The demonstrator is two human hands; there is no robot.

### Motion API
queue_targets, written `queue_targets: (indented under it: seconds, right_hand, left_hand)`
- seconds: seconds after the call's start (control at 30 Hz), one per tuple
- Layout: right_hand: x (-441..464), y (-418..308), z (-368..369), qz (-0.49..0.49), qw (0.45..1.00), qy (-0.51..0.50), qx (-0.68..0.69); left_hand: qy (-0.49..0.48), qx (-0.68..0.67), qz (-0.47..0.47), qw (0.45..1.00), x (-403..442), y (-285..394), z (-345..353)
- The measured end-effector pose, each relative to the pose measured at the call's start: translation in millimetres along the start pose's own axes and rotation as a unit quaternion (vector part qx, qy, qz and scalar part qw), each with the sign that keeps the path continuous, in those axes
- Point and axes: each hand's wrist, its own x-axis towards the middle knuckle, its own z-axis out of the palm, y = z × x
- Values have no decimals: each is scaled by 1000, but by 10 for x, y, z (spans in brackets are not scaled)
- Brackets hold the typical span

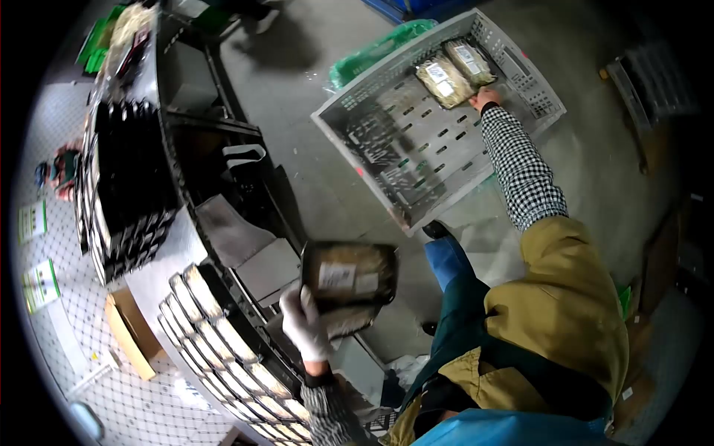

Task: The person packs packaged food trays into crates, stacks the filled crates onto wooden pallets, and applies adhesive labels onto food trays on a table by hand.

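My left hand (303, 325), in a white glove, is closed on the edge of a wrapped black tray (349, 275) with white labels on its film. A second wrapped tray (349, 321) sits just beneath it. My right hand (485, 97) reaches into the grey plastic crate (446, 186), its fingers closed at the near end of a wrapped tray (445, 80) of pale, stringy food, perhaps mushrooms. Beside that one lies another labelled tray (470, 59), also in the crate's far corner. The fingertips of the right hand are partly hidden.
Stacked filled black trays (223, 334) line the workbench (167, 256) on my left, with a tall stack of black trays (134, 186) farther along. An open cardboard box (134, 334) lies beyond. Green plastic (379, 52) hangs by the crate; a grey crate-like object (651, 85) stands right.
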Motion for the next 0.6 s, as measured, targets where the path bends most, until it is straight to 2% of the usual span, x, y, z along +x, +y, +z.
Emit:
queue_targets:
  seconds: [0.07,0.1,0.17,0.23,0.3,0.37,0.4,0.43,0.53,0.57,0.6]
  right_hand:
    - [371,232,-28,-5,998,-47,-52]
    - [51,219,-83,17,999,-48,8]
    - [42,265,-275,-83,981,-109,-136]
    - [-379,190,-544,-24,975,-221,-32]
    - [-793,189,-723,-29,971,-237,-21]
    - [-1063,262,-897,-84,961,-265,-14]
    - [-1223,246,-966,-114,954,-273,-38]
    - [-1350,256,-1015,-142,950,-272,-65]
    - [-1707,388,-1032,-144,941,-288,-106]
    - [-1824,457,-994,-149,933,-302,-125]
    - [-1993,494,-948,-157,924,-317,-145]
  left_hand:
    - [-68,-53,39,995,547,381,527]
    - [-109,-75,51,990,785,513,795]
    - [-172,-44,111,978,1318,762,1370]
    - [-189,-117,207,953,1779,957,2010]
    - [-211,-98,244,941,2242,985,2630]
    - [-198,41,288,936,2610,829,3006]
    - [-155,103,271,945,2559,883,2903]
    - [-109,78,308,942,2523,802,2835]
    - [-10,70,268,961,1969,542,2435]
    - [-36,52,228,972,1656,433,2202]
    - [-7,18,250,968,1299,266,1984]
